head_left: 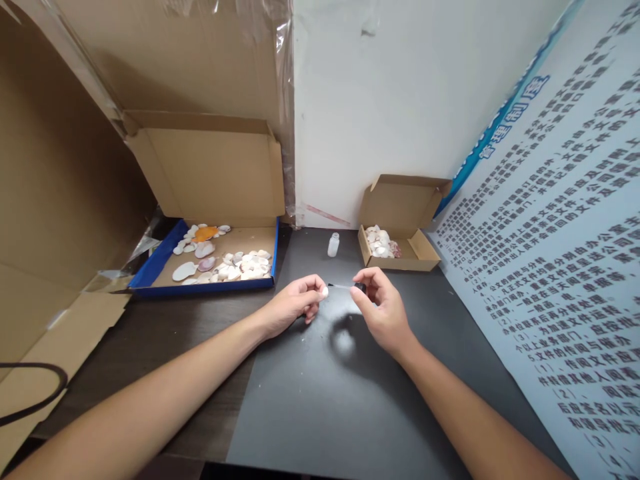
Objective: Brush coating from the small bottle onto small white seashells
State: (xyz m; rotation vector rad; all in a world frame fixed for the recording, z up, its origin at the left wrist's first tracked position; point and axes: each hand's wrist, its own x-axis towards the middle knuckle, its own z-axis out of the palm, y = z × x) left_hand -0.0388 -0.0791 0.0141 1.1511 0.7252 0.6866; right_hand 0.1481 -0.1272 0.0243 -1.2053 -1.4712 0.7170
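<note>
Left fingers (312, 297) pinch one white piece (325, 292); right fingers (363, 302), one brush (359, 287); one bottle (333, 245), two boxes (205, 289).

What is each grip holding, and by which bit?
The left grip pinches a small white piece, maybe a shell, by one side. The right grip holds a thin applicator by its black cap.

A pale printed poster (560, 220) fills the frame's right side, its blue band (470, 170) slanting toward the upper right. A white panel (400, 87) stands at upper centre, a reddish strip (327, 215) near its lower edge. Brown cardboard (195, 67) covers the upper left, edged with clear plastic (283, 43). A black cable (61, 383) curves at lower left.
</note>
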